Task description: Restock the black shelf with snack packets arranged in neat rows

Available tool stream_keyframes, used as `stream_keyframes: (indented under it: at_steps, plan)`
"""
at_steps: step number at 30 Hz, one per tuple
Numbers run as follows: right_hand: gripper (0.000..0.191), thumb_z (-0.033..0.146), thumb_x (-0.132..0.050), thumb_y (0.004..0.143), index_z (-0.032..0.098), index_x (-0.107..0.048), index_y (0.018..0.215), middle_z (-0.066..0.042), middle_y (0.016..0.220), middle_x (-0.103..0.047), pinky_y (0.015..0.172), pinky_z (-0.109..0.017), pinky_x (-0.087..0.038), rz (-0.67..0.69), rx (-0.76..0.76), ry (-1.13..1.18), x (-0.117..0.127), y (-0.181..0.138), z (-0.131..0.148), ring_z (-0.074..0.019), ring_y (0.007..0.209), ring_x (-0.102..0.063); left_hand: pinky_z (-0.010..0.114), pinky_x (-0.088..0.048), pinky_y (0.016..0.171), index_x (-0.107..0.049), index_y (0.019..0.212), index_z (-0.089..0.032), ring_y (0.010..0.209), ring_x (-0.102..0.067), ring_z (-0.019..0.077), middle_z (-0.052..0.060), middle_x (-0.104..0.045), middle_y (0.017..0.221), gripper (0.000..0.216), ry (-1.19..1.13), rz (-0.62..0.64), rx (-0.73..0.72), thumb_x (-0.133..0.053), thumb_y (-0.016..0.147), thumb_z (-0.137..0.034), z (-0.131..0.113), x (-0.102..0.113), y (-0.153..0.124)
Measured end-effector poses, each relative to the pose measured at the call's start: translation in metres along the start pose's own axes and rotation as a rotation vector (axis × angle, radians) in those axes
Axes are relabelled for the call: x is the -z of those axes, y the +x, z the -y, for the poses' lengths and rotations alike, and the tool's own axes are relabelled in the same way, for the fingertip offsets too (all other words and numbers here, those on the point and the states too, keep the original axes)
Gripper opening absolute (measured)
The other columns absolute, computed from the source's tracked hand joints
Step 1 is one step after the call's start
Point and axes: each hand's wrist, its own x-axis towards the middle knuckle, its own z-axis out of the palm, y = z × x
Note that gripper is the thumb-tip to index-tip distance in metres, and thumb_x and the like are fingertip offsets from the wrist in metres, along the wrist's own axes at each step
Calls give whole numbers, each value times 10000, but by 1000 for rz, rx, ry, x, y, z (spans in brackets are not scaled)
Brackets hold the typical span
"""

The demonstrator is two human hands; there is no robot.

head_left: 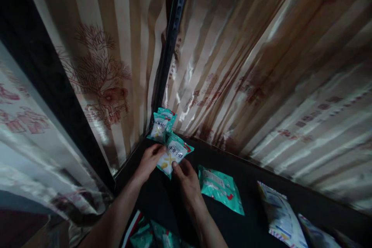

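Note:
Between my two hands is a teal and white snack bag [174, 151], tilted, its printed front facing me. My left hand [151, 159] pinches its left edge, and my right hand [187, 180] grips its lower right side with the thumb on the front. Just behind it, two like snack bags lean upright in the shelf corner, a front one [159, 127] and one partly hidden behind [170, 117]. To the right of my right hand, another teal snack bag [221, 188] lies flat on the black shelf [244, 170].
White and blue bags [283, 217] lie farther right. Below my arms, several teal bags [155, 236] sit in a container with a red and white edge [132, 226]. A black perforated post [171, 35] stands at the corner, with printed striped curtains [232, 66] behind and left.

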Motion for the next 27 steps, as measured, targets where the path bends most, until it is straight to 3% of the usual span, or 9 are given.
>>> stream_keyframes:
  at_steps: [2, 7, 9, 12, 16, 22, 27]
  plan:
    - [435, 453, -699, 694, 206, -607, 1040, -73, 1078, -681, 901, -366, -479, -3, 37, -45, -8, 14, -5, -236, 988, -635, 287, -489, 715, -657, 871, -148, 786, -627, 198, 57, -691, 864, 355, 114, -98, -43, -582, 754, -475, 2, 4, 3]
    - [412, 426, -672, 695, 192, -596, 1025, -63, 1009, -692, 867, -367, -482, -45, 170, -240, -23, 43, -10, -233, 953, -635, 355, -445, 897, -652, 935, -189, 954, -599, 220, 60, -668, 965, 232, 599, -508, -207, -477, 816, -283, -7, 11, 3]
    - [385, 414, -646, 713, 198, -598, 1028, -55, 999, -694, 859, -361, -479, -62, 195, -343, -29, 51, -11, -225, 939, -637, 357, -433, 922, -649, 933, -184, 981, -584, 224, 68, -650, 971, 219, 698, -585, -276, -480, 801, -227, -11, 11, 0]
    - [350, 423, -612, 738, 213, -605, 1017, -48, 991, -696, 831, -352, -480, -87, 209, -476, -41, 61, -12, -218, 912, -643, 311, -458, 871, -645, 908, -190, 930, -597, 197, 53, -623, 941, 203, 716, -579, -272, -484, 787, -163, -12, 8, -3]
    - [340, 430, -596, 756, 220, -601, 1023, -48, 972, -698, 802, -340, -477, -83, 193, -647, -56, 69, -12, -217, 894, -648, 267, -475, 802, -643, 939, -199, 865, -617, 157, 48, -575, 1027, 203, 705, -569, -158, -510, 794, -149, -11, 4, -5]
    - [357, 447, -548, 808, 215, -597, 1076, -60, 977, -694, 757, -319, -469, -86, 177, -898, -63, 76, -7, -227, 885, -654, 282, -478, 811, -643, 1052, -232, 900, -623, 171, 53, -540, 1096, 263, 752, -554, 12, -519, 822, -200, -14, 2, -6]
    - [399, 432, -534, 828, 196, -575, 1147, -85, 1029, -685, 797, -326, -463, -61, 138, -959, -67, 82, -7, -237, 952, -643, 287, -477, 832, -650, 1074, -244, 909, -622, 178, 60, -537, 1120, 290, 773, -556, 58, -519, 818, -204, -13, 2, -3]
